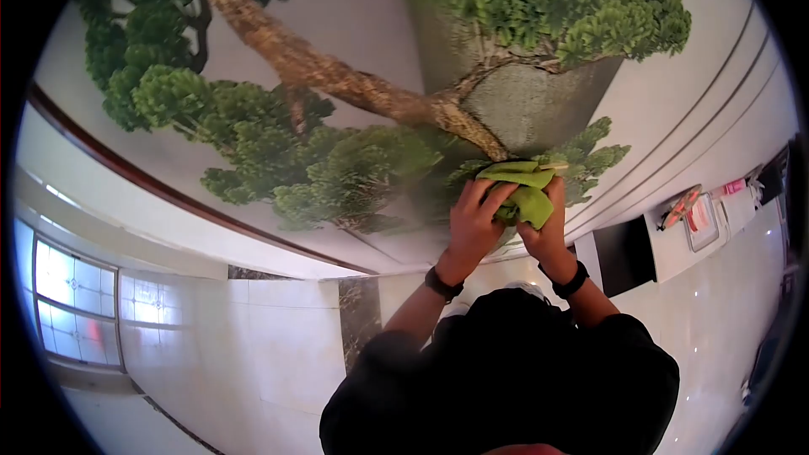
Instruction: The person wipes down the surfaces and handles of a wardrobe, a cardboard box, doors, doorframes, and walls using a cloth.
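Observation:
A green cloth (524, 190) is bunched between my two hands, close in front of a wall picture of a tree (337, 76). My left hand (478, 217) is closed on the cloth's left side, fingers bent over it. On the other side my right hand (548, 217) grips the cloth. A thin pale strip (552, 167) shows at its upper right edge; I cannot make out what it is. Folds of the cloth hide some fingertips. Dark bands circle both wrists.
On the right stands a white cabinet (674, 244) with a dark front panel, a tray (699, 221) and small items on top. A dark red trim (194, 198) runs along the picture's left side. Pale floor tiles (278, 329) and a window (76, 303) lie left.

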Motion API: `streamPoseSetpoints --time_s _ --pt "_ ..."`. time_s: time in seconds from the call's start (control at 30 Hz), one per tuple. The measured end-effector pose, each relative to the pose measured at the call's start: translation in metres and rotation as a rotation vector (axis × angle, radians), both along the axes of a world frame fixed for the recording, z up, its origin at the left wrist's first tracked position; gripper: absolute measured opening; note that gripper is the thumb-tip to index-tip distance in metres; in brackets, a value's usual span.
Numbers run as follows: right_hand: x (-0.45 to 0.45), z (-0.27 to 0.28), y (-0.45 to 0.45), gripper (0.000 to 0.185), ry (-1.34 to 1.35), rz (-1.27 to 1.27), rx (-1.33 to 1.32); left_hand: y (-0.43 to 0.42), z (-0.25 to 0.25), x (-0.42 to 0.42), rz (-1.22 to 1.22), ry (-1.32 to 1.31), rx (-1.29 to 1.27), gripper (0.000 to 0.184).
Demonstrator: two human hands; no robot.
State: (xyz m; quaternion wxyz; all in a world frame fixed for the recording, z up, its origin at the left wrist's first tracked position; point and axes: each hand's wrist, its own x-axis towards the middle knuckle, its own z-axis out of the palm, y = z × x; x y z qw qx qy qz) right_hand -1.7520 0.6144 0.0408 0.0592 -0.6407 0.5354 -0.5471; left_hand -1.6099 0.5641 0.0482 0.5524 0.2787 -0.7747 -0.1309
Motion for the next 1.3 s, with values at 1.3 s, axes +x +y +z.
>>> streamPoseSetpoints --time_s 1.3 --pt "0.113 -0.005 -0.028 0.053 0.138 0.333 0.35 -0.013 -0.057 0.132 0.278 -0.072 0.19 0.05"
